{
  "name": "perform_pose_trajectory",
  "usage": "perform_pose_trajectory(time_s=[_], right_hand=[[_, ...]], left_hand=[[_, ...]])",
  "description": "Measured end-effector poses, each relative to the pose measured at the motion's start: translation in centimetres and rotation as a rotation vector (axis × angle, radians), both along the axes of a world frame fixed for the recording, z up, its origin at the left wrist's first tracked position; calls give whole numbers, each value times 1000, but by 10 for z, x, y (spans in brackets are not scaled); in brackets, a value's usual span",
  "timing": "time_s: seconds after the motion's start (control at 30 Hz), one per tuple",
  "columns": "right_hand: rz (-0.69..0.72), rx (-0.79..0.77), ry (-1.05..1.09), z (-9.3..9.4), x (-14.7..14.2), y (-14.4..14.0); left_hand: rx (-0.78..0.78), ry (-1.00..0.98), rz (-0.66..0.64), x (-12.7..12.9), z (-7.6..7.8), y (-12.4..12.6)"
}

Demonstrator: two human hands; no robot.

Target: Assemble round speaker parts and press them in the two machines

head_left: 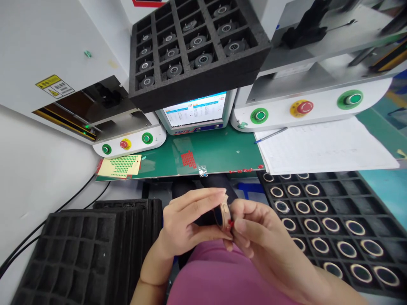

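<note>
Both hands meet just above her lap: the left hand [187,220] pinches the rose-gold watch case [222,216] by its rim, and the right hand [257,231] closes fingertips on its edge. It looks light, rigid and smooth, likely slippery; gripping the rim seems safest.

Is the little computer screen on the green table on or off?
On. The screen glows bright white with coloured rows of text, behind the green table. The words are too small to read.
</note>
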State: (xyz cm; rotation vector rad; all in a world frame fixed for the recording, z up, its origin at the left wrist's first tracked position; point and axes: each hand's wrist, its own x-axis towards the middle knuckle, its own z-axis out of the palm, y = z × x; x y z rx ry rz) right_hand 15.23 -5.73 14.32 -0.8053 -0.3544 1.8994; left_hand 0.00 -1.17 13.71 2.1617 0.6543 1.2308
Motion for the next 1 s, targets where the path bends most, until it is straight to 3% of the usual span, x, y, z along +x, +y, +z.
perform_pose_trajectory(time_s=[0.43, 0.73, 0.8, 0.9, 1.0], right_hand=[[30, 36, 91, -6, -1, -2], [25, 26, 214, -1, -11, 0], [36, 70, 213, -1, -13, -1], [-7, 191, 181, -1, -10, -4], [-308, 331, -80, -4, -4, -4]], left_hand=[[52, 41, 1, -3, -1, 0], [-18, -53, -12, -9, -8, -3], [-99, -113, -28, -8, -9, -4], [-385, -278, -85, -5, -11, -8], [-720, -471, -240, -1, -11, -11]])
